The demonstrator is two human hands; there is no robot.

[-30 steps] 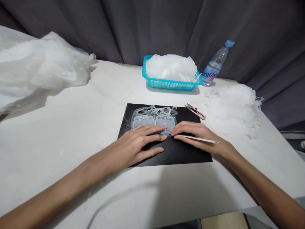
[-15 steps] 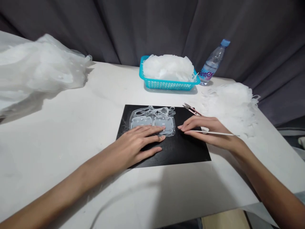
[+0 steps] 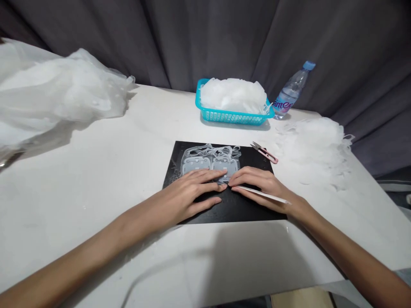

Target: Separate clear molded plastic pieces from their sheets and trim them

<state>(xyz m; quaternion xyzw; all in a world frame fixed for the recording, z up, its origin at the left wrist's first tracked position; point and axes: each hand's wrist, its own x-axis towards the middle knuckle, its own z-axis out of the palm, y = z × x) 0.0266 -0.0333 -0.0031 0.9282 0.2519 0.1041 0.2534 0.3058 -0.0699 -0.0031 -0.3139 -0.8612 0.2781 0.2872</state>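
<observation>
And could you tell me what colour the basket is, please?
The basket is bright turquoise blue, seen best in the head view.

The stick (image 3: 265,194) is white, and the plastic sheet (image 3: 197,162) is clear with grey-blue panels. The mat (image 3: 250,211) is black, marked with faint pale streaks. The table (image 3: 150,132) is white and the curtain (image 3: 208,38) dark grey. The basket (image 3: 236,118) is turquoise, its side patterned with a row of small openings; its contents (image 3: 233,95) are white. The scissors (image 3: 265,152) have pink handles. The bag (image 3: 67,92) is cloudy white, the heap (image 3: 314,145) white. The clear bottle (image 3: 293,85) has a blue cap (image 3: 308,65) and purple lettering.
</observation>
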